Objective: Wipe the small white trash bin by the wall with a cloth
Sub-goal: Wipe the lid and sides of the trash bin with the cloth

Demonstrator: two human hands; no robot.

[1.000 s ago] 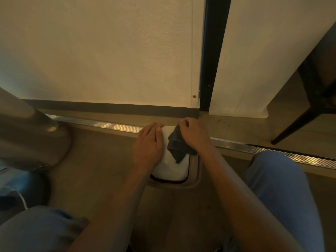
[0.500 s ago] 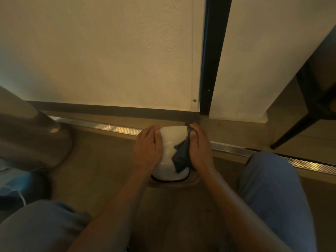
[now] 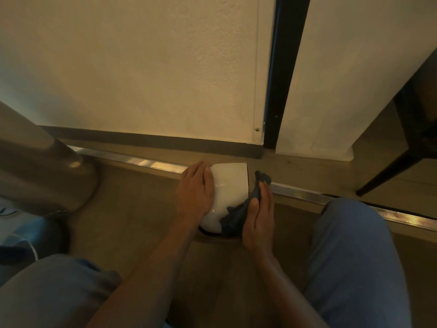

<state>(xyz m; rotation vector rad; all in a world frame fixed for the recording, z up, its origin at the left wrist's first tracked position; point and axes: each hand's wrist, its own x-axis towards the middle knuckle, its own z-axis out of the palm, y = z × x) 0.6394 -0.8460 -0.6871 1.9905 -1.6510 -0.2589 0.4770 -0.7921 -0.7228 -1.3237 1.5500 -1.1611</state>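
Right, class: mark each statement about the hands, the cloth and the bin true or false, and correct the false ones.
1. The right hand presses a dark cloth on the white bin. True.
2. The left hand holds the cloth. False: it rests bare on the bin's left side.
3. The bin stands on a table. False: it is on the floor, near the wall.
4. A metal strip runs along the floor behind the bin. True.
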